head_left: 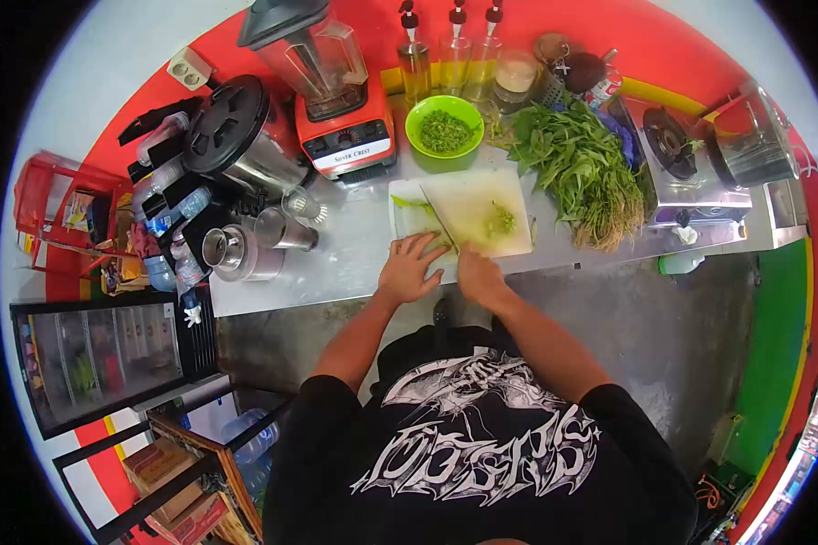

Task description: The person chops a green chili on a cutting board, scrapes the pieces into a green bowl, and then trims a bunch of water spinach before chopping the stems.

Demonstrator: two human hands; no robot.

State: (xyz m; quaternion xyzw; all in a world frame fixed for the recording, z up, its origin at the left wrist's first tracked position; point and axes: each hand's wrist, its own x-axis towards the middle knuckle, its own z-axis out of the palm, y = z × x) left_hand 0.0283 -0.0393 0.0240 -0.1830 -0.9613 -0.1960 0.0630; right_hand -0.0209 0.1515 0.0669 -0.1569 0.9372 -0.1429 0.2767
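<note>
My right hand (480,275) is closed around the handle of a knife (441,216), whose blade points away from me and slants to the left across the white cutting board (515,193). My left hand (413,266) lies at the board's near left edge, fingers stretched out and apart, close to the blade. Green stems (413,203) lie left of the knife, and a bit of green shows by my left fingertips. A small heap of chopped greens (501,220) sits to the blade's right. Behind the board stands a bright green bowl (441,164) holding chopped greens.
A bundle of leafy greens with roots (577,168) lies right of the board, before a stove (691,173). Leftward stand a red blender (347,132), a lidded steel pot (254,163) and metal cups (282,229). Pump bottles (454,64) line the back wall.
</note>
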